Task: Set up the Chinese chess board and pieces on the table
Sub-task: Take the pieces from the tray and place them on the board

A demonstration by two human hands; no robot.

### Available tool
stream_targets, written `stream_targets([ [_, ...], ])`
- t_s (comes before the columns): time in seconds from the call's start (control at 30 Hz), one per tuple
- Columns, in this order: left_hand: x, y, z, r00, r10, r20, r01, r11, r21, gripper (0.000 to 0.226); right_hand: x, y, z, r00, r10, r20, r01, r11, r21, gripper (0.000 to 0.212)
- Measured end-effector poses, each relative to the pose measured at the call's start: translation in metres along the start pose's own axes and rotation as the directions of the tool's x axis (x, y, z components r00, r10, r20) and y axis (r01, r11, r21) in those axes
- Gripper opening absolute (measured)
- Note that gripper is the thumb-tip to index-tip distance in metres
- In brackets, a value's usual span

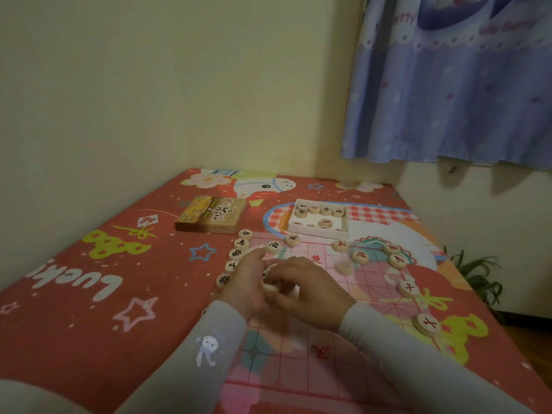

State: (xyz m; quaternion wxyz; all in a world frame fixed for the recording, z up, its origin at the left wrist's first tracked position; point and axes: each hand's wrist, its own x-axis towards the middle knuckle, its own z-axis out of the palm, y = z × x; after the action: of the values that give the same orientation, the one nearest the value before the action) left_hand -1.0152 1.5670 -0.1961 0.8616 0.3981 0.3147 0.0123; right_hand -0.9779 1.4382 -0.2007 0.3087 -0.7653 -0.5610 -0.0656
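Observation:
A thin see-through chess board (367,282) with a red grid lies on the red patterned table cover. Round wooden pieces with black characters (240,243) line its left edge; pieces with red characters (407,288) sit along its right edge. My left hand (248,282) and my right hand (307,291) meet over the board's middle, fingers curled around a small bunch of wooden pieces (270,286) held between them. A white tray (318,233) behind the board holds several more pieces.
The brown chess box lid (210,215) lies at the back left of the board. The table stands in a wall corner, with a blue curtain (454,85) hanging at the right. A green plant (478,273) stands beyond the table's right edge.

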Motion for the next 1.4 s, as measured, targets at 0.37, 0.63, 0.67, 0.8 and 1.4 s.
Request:
stream_targets([
  [0.37, -0.015, 0.004, 0.006, 0.998, -0.002, 0.061, 0.008, 0.995, -0.097, 0.047, -0.007, -0.001, -0.010, 0.988, 0.114, -0.100, -0.113, 0.993, 0.015, 0.026],
  [0.63, -0.016, 0.020, -0.031, 0.988, 0.098, -0.118, -0.111, 0.987, -0.117, 0.038, -0.034, 0.014, -0.003, 0.980, 0.198, 0.020, -0.199, 0.975, 0.103, 0.015],
  [0.67, -0.017, 0.020, -0.033, 0.987, 0.103, -0.127, -0.117, 0.986, -0.115, 0.038, -0.040, 0.015, 0.002, 0.980, 0.194, 0.036, -0.196, 0.977, 0.087, 0.013],
  [0.8, -0.024, 0.019, -0.037, 0.986, 0.107, -0.131, -0.124, 0.984, -0.126, 0.037, -0.053, 0.011, 0.014, 0.974, 0.186, 0.126, -0.197, 0.977, 0.077, 0.011],
  [1.4, -0.039, -0.004, -0.027, 0.991, 0.086, 0.107, -0.111, 0.960, 0.257, 0.027, -0.040, 0.001, 0.001, 0.941, 0.332, -0.057, -0.304, 0.909, 0.285, 0.013],
])
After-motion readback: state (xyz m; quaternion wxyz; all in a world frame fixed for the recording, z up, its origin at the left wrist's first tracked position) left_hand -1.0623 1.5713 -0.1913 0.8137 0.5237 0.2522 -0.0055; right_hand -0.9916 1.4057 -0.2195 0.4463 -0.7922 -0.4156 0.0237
